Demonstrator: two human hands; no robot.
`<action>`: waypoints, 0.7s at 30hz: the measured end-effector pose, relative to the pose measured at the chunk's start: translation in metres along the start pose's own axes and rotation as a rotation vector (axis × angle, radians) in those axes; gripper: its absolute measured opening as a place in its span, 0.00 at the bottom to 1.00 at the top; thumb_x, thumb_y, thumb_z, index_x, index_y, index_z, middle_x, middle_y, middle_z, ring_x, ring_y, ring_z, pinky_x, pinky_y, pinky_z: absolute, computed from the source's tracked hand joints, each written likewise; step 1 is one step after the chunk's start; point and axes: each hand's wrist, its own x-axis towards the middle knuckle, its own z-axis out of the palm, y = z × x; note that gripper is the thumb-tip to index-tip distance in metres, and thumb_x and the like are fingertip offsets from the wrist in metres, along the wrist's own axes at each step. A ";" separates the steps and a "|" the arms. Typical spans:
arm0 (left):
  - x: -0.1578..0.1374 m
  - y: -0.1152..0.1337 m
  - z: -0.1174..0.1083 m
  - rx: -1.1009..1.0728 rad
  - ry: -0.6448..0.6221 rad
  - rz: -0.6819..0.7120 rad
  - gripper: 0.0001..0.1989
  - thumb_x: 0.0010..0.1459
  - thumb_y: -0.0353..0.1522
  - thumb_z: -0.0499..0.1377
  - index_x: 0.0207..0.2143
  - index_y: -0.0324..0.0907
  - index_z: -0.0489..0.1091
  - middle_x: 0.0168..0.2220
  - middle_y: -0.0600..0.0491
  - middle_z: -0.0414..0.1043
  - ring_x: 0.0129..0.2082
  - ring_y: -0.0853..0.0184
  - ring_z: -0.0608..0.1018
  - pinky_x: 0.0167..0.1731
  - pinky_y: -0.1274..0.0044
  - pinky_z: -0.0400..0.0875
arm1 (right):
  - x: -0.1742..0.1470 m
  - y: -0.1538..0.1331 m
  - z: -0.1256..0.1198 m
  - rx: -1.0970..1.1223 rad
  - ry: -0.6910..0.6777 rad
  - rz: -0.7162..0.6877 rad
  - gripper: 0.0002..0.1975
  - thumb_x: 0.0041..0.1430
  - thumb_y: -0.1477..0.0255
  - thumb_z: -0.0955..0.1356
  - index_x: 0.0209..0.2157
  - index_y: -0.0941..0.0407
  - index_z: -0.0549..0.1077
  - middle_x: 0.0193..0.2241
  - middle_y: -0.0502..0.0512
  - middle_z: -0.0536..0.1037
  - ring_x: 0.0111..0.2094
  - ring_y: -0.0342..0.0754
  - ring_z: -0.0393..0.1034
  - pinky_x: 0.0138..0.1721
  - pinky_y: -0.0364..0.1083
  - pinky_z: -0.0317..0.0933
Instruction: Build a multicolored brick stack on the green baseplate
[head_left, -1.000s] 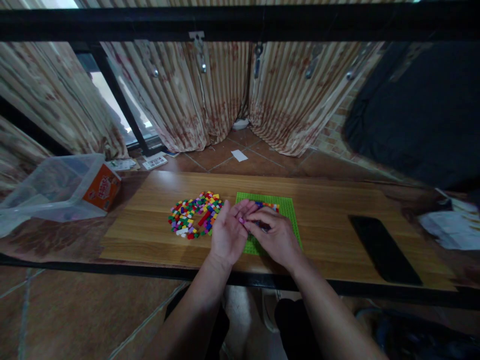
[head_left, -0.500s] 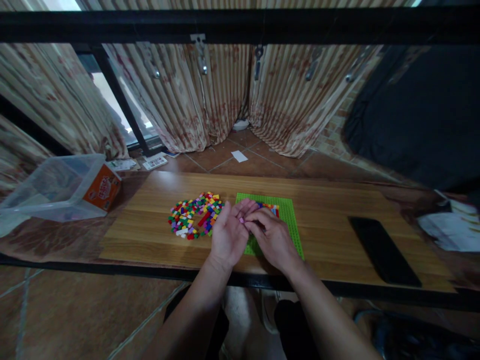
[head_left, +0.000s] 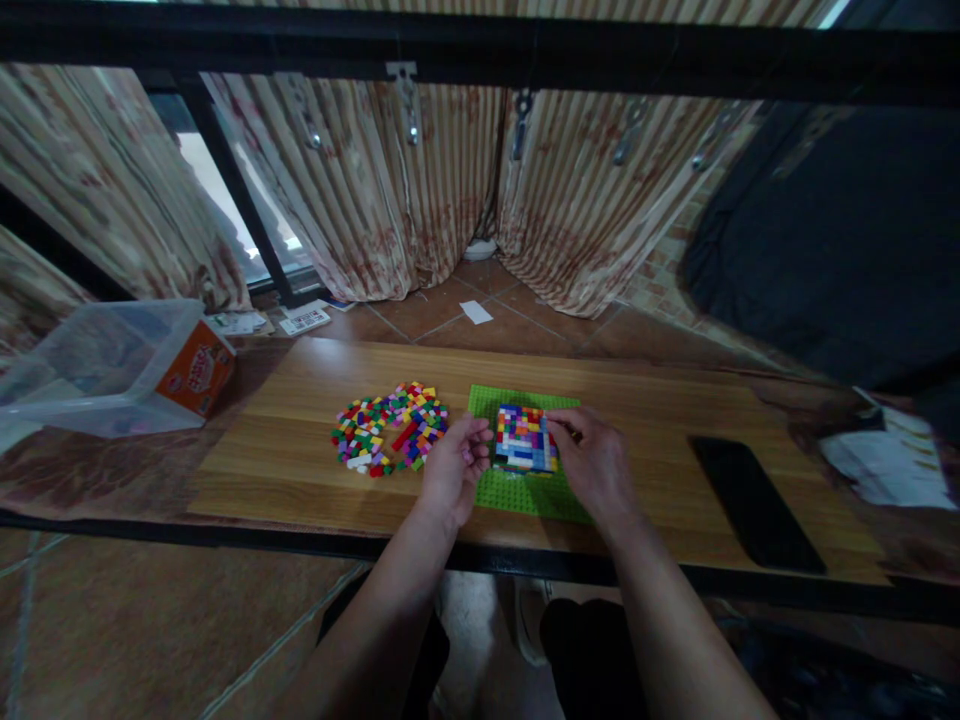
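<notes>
A square block built of many-coloured toy bricks [head_left: 525,440] sits on the green studded baseplate [head_left: 517,497]. My left hand [head_left: 452,468] is cupped just left of the block, its fingers curled round small pink toy bricks [head_left: 466,455]. At the block's right side, my right hand [head_left: 595,458] has its thumb and fingertips pinched together, touching the far right edge. Whatever lies between those fingertips is too small to make out. Close by on the left, a loose pile of small toy bricks [head_left: 367,437] reaches my left hand.
A wooden board [head_left: 652,410] lies under everything. A black phone-like slab [head_left: 757,505] rests on its right part. To the left stands a clear plastic bin [head_left: 112,365] with an orange label. White papers [head_left: 892,450] lie at the far right.
My right hand has moved from my left palm over to the block's right edge. My left hand has turned, its fingers curling in. The block has come into plain view.
</notes>
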 end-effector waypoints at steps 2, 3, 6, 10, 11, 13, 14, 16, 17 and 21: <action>0.001 -0.003 0.000 0.045 0.003 0.003 0.10 0.52 0.34 0.63 0.29 0.34 0.75 0.24 0.54 0.71 0.20 0.78 0.66 0.21 0.84 0.59 | 0.001 -0.001 0.003 -0.046 -0.003 0.018 0.13 0.59 0.68 0.63 0.34 0.56 0.79 0.33 0.57 0.79 0.34 0.51 0.73 0.38 0.49 0.63; 0.002 -0.005 0.000 0.063 0.005 0.007 0.09 0.50 0.34 0.64 0.29 0.34 0.75 0.23 0.55 0.70 0.19 0.78 0.65 0.20 0.84 0.58 | 0.001 -0.001 0.005 -0.063 -0.001 0.023 0.13 0.59 0.67 0.63 0.33 0.56 0.79 0.33 0.58 0.80 0.34 0.51 0.73 0.38 0.50 0.63; 0.003 -0.008 -0.001 0.110 0.004 0.021 0.09 0.46 0.33 0.66 0.27 0.35 0.75 0.22 0.56 0.69 0.18 0.79 0.63 0.20 0.84 0.56 | 0.003 0.001 0.009 -0.086 0.013 0.027 0.13 0.59 0.67 0.64 0.32 0.55 0.79 0.33 0.58 0.80 0.34 0.52 0.73 0.39 0.50 0.63; 0.003 -0.010 -0.003 0.155 -0.013 0.042 0.11 0.42 0.35 0.68 0.25 0.35 0.75 0.20 0.58 0.67 0.18 0.80 0.62 0.20 0.84 0.55 | 0.005 0.002 0.011 -0.036 0.040 0.023 0.13 0.58 0.66 0.65 0.31 0.56 0.79 0.31 0.58 0.80 0.33 0.51 0.73 0.38 0.49 0.63; 0.003 -0.010 -0.004 0.159 -0.017 0.044 0.11 0.42 0.35 0.68 0.25 0.36 0.75 0.20 0.58 0.67 0.18 0.80 0.62 0.21 0.84 0.55 | 0.005 0.001 0.012 -0.020 0.043 0.020 0.13 0.58 0.65 0.65 0.30 0.56 0.79 0.31 0.58 0.80 0.33 0.51 0.73 0.37 0.49 0.63; 0.002 -0.010 -0.004 0.159 -0.026 0.044 0.11 0.41 0.35 0.68 0.25 0.36 0.75 0.21 0.58 0.67 0.18 0.80 0.62 0.21 0.84 0.55 | 0.005 0.001 0.012 -0.012 0.045 0.012 0.13 0.58 0.65 0.65 0.30 0.56 0.79 0.30 0.57 0.80 0.32 0.50 0.73 0.37 0.48 0.63; 0.002 -0.010 -0.004 0.159 -0.029 0.044 0.11 0.41 0.35 0.68 0.25 0.36 0.75 0.21 0.58 0.66 0.18 0.80 0.62 0.21 0.84 0.55 | 0.004 0.000 0.012 -0.017 0.045 0.009 0.13 0.59 0.65 0.65 0.30 0.55 0.79 0.30 0.57 0.80 0.33 0.50 0.73 0.38 0.48 0.63; 0.001 -0.010 -0.003 0.160 -0.029 0.051 0.11 0.41 0.34 0.68 0.26 0.36 0.75 0.21 0.58 0.66 0.18 0.80 0.62 0.21 0.84 0.55 | 0.004 0.000 0.012 -0.030 0.040 0.005 0.14 0.59 0.64 0.64 0.30 0.55 0.79 0.31 0.57 0.80 0.33 0.51 0.73 0.38 0.49 0.63; 0.001 -0.010 -0.003 0.162 -0.026 0.056 0.10 0.41 0.34 0.68 0.25 0.36 0.75 0.21 0.58 0.66 0.18 0.80 0.62 0.21 0.83 0.55 | 0.004 0.000 0.012 -0.033 0.034 0.005 0.15 0.60 0.64 0.64 0.31 0.55 0.79 0.31 0.57 0.80 0.33 0.51 0.73 0.38 0.49 0.63; 0.001 -0.012 -0.004 0.165 -0.008 0.075 0.10 0.42 0.35 0.68 0.25 0.37 0.75 0.21 0.57 0.67 0.18 0.79 0.62 0.20 0.83 0.53 | 0.002 0.001 0.014 -0.033 0.042 0.014 0.17 0.59 0.60 0.64 0.31 0.55 0.79 0.31 0.58 0.80 0.32 0.53 0.74 0.38 0.51 0.64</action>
